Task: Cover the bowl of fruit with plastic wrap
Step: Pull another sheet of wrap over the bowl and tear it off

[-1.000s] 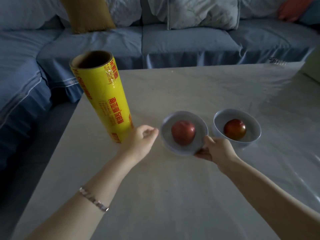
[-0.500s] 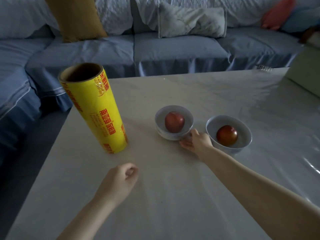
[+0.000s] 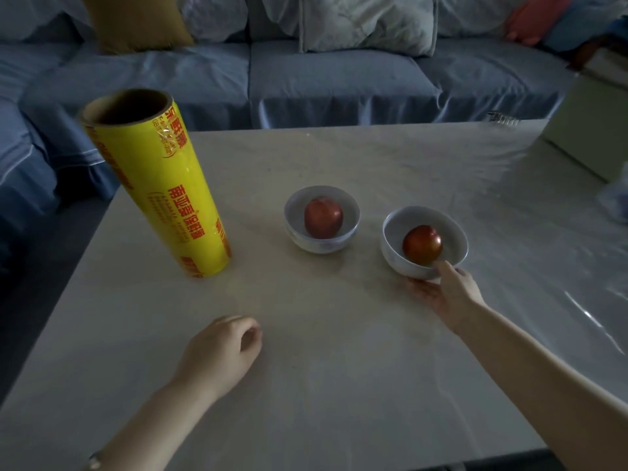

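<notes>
Your right hand (image 3: 445,294) has moved from the left bowl (image 3: 321,248) to pinch the near rim of the right bowl (image 3: 394,254); your left hand (image 3: 221,351), loosely curled and empty, has drawn back from the roll (image 3: 166,198) standing on the worktop (image 3: 339,351); no wrap is pulled yet.

Overall light: dim, cool, bluish; no lamp in view.
Source: brighter toward the right, where the table (image 3: 339,385) carries pale streaks of glare along its glossy right edge.
Highlights: one small bright spot on the fruit (image 3: 422,244) in the right bowl (image 3: 394,248); a dull sheen down the yellow roll of wrap (image 3: 163,185).
Shadows: soft and faint under the roll and the bowl; deepest over the floor (image 3: 20,300) at left.
Distortion: wide-angle; the roll leans outward, the table edges splay, the sofa (image 3: 339,79) front bows.
Sharpness: centre fairly clear, slight grain; far cushions (image 3: 367,25) soft.
</notes>
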`<state>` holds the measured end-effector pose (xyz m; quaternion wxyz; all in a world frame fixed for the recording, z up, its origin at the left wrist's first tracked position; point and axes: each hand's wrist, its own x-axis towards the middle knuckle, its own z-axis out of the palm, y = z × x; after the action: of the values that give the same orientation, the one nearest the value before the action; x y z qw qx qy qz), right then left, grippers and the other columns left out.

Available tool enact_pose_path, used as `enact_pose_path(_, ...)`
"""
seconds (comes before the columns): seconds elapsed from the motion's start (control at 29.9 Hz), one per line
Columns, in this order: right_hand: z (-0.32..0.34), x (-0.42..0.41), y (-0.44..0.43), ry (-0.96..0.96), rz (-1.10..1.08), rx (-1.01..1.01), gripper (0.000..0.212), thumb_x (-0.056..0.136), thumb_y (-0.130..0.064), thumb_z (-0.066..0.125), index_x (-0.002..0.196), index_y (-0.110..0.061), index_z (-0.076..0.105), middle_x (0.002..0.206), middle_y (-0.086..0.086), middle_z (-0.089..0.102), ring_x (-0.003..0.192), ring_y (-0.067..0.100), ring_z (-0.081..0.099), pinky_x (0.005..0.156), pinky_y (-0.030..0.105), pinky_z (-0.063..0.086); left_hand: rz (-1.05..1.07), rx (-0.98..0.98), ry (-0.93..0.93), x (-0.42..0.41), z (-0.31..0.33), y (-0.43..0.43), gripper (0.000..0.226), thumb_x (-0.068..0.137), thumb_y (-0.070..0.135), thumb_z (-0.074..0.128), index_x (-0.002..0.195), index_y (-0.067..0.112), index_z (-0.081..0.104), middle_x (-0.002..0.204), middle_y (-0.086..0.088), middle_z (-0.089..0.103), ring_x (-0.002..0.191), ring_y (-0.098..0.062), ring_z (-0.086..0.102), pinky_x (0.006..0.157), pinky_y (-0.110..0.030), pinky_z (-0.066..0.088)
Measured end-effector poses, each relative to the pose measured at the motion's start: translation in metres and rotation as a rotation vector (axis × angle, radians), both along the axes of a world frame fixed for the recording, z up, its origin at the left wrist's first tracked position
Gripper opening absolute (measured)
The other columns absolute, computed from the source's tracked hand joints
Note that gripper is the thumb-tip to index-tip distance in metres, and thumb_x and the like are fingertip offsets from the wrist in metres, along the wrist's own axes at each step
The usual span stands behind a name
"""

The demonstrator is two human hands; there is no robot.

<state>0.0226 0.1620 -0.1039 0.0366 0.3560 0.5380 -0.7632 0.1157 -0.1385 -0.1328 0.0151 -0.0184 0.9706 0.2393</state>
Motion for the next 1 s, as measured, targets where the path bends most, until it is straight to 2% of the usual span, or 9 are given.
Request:
enact_pose_path(0.1,-0.001,0.008,0.001,-0.005,0.015,0.072,0.019,0.090,-0.003,0.042,0.108,-0.007,0.042,0.110,0.020,0.050,0.075,0.029,0.063,0.058,0.034,0.060,-0.004,0.016,-0.013,0.002,-0.001,-0.002,0.017,0.086,0.025,0.060,0.100,0.019,0.069,0.103,0.002,0.069,0.102,-0.018,0.062,0.082,-0.026,0.045)
enact_pose_path(0.2,0.003,0.030,-0.001,-0.014,0.117,0.104,0.011,0.090,-0.005,0.040,0.101,-0.004,0.042,0.097,0.022,0.054,0.071,0.031,0.064,0.061,0.035,0.060,-0.003,0.064,-0.032,0.002,-0.001,-0.005,0.017,0.087,0.024,0.060,0.100,0.017,0.069,0.103,0.002,0.069,0.100,-0.017,0.063,0.082,-0.025,0.045)
enact_pose_path(0.33,0.010,0.059,-0.016,-0.057,0.329,0.123,0.008,0.093,-0.007,0.041,0.089,-0.004,0.047,0.080,0.030,0.060,0.051,0.029,0.067,0.049,0.031,0.058,0.098,0.092,-0.034,-0.001,0.006,-0.012,0.021,0.087,0.022,0.060,0.104,0.013,0.068,0.106,-0.005,0.069,0.103,-0.024,0.063,0.085,-0.031,0.047)
enact_pose_path(0.4,0.011,0.067,-0.030,-0.065,0.430,0.114,0.007,0.093,-0.006,0.041,0.092,-0.002,0.047,0.080,0.031,0.060,0.050,0.030,0.066,0.048,0.030,0.057,0.194,0.098,0.001,-0.004,0.013,-0.018,0.024,0.087,0.021,0.061,0.108,0.011,0.067,0.111,-0.008,0.068,0.107,-0.026,0.062,0.087,-0.032,0.046)
enact_pose_path(0.53,0.012,0.074,-0.061,-0.034,0.636,0.135,0.013,0.091,-0.004,0.041,0.096,-0.007,0.052,0.078,0.026,0.061,0.058,0.033,0.065,0.057,0.034,0.059,0.322,0.115,0.102,-0.014,0.031,-0.037,0.042,0.084,0.020,0.065,0.124,0.010,0.056,0.122,-0.012,0.061,0.114,-0.029,0.056,0.092,-0.036,0.042)
enact_pose_path(0.64,0.010,0.076,-0.079,-0.014,0.739,0.159,0.018,0.091,-0.005,0.042,0.104,-0.010,0.053,0.082,0.026,0.062,0.064,0.035,0.066,0.063,0.038,0.060,0.431,0.170,0.142,-0.030,0.042,-0.055,0.071,0.079,0.028,0.070,0.139,0.009,0.036,0.135,-0.014,0.048,0.124,-0.029,0.048,0.100,-0.042,0.041)
enact_pose_path(0.77,0.006,0.080,-0.092,-0.035,0.817,0.158,0.020,0.091,-0.005,0.043,0.108,-0.006,0.054,0.081,0.029,0.063,0.064,0.035,0.067,0.057,0.035,0.058,0.561,0.229,0.199,-0.059,0.064,-0.064,0.101,0.074,0.042,0.073,0.147,0.007,0.012,0.149,-0.016,0.030,0.136,-0.030,0.033,0.107,-0.041,0.032)
enact_pose_path(0.9,0.002,0.083,-0.094,-0.023,0.816,0.189,0.024,0.092,-0.007,0.045,0.114,-0.012,0.053,0.079,0.028,0.066,0.065,0.036,0.068,0.059,0.037,0.059,0.540,0.420,0.318,-0.090,0.075,-0.062,0.109,0.063,0.041,0.081,0.146,0.014,0.015,0.144,-0.011,0.038,0.129,-0.029,0.043,0.105,-0.045,0.038)
enact_pose_path(1.0,0.003,0.083,-0.093,-0.042,0.822,0.209,0.029,0.092,-0.008,0.047,0.119,-0.017,0.050,0.078,0.025,0.069,0.069,0.036,0.069,0.064,0.039,0.059,0.615,0.524,0.369,-0.101,0.077,-0.055,0.103,0.062,0.038,0.082,0.142,0.015,0.022,0.139,-0.008,0.046,0.122,-0.029,0.050,0.098,-0.038,0.040)
